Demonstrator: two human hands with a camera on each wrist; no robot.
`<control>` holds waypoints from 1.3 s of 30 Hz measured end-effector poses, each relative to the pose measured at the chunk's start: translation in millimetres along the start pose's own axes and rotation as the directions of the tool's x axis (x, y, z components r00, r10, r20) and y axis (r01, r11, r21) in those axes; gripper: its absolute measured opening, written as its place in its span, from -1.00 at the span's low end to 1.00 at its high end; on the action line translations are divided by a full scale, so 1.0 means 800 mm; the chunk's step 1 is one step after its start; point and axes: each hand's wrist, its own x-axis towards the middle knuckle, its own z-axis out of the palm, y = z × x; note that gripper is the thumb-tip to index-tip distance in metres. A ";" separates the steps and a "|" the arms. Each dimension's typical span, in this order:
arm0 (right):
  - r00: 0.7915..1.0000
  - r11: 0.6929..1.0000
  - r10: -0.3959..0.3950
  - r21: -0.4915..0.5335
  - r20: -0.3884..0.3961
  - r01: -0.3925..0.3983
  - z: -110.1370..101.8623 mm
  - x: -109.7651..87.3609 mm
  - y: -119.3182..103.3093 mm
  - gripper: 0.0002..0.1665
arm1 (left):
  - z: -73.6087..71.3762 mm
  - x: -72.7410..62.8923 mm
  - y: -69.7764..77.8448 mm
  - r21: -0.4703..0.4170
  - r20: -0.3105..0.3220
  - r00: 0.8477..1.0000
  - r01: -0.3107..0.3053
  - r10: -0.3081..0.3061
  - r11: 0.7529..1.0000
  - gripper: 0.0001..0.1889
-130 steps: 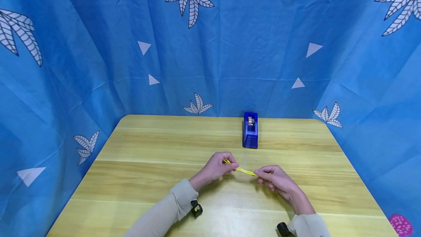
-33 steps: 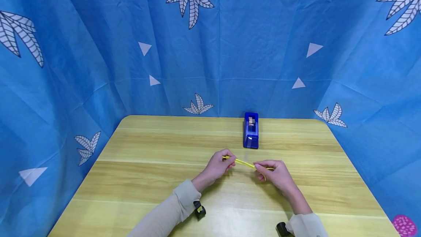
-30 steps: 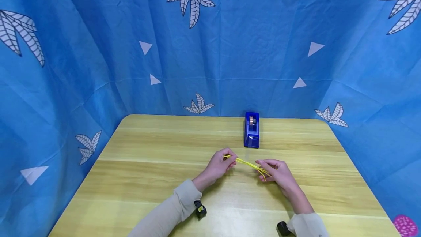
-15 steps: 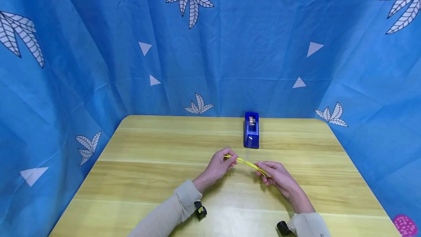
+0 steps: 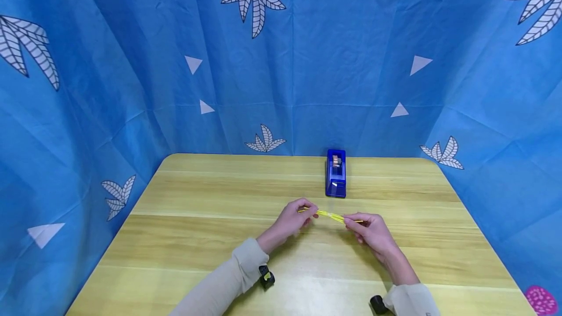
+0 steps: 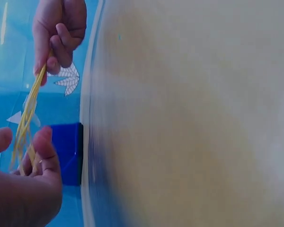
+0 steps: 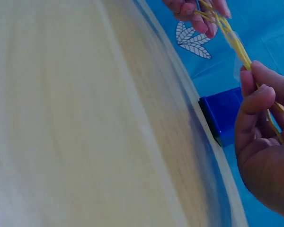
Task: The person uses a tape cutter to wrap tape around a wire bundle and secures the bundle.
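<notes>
A bundle of thin yellow strands (image 5: 331,215) is held in the air between the two hands. My left hand (image 5: 295,216) holds one end between thumb and fingers, and strands run on past its fingertips. At the other end, my right hand (image 5: 371,230) pinches the bundle with thumb and forefinger; in the right wrist view, loose strands (image 7: 273,124) trail behind the fingers. Clear tape (image 7: 235,45) lies on the bundle's middle, with a loose flap. Beyond the hands stands a blue tape dispenser (image 5: 335,173). A faint clear strip shows below its front edge.
The wooden table (image 5: 197,257) stretches out around both hands. A blue patterned curtain (image 5: 333,62) hangs along its back and sides. A small black device is strapped at each cuff.
My right hand let its fingers loosen about a second ago, then gripped the strands again and turned them. The bundle is now more level, its taped middle showing. My left hand has barely moved.
</notes>
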 end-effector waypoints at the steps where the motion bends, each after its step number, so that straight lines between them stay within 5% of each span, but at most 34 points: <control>1: 1.000 0.999 -0.024 -0.034 -0.006 0.023 0.000 0.000 -0.001 -0.68 | -0.001 0.001 0.000 -0.004 0.011 1.000 0.013 -0.013 1.000 -0.73; 7: 0.979 0.946 -0.202 -0.262 -0.014 0.191 0.002 0.001 -0.002 -0.75 | -0.003 0.007 0.000 0.005 0.048 0.998 0.044 -0.044 0.999 -0.71; 13: 0.957 0.906 -0.290 -0.326 -0.016 0.269 0.004 0.000 -0.006 -0.79 | -0.002 0.010 -0.002 0.039 0.034 0.999 0.010 -0.011 0.999 -0.78; 18: 0.976 0.941 -0.217 -0.268 -0.009 0.207 0.004 0.000 -0.005 -0.71 | 0.001 0.008 0.001 0.046 0.013 1.000 -0.020 0.019 0.999 -0.80; 24: 0.999 0.999 -0.016 -0.039 0.049 0.018 0.002 0.004 -0.002 -0.46 | 0.003 0.008 0.005 0.099 -0.019 0.996 -0.085 0.087 0.991 -0.79; 30: 0.994 0.992 0.077 0.089 0.082 -0.085 -0.001 0.006 -0.003 -0.31 | 0.004 0.008 0.007 0.126 -0.019 0.991 -0.131 0.135 0.983 -0.78; 39: 0.973 0.990 0.101 0.073 0.209 -0.119 -0.008 0.007 -0.001 -0.44 | 0.002 0.009 0.005 0.141 -0.012 0.982 -0.184 0.187 0.973 -0.78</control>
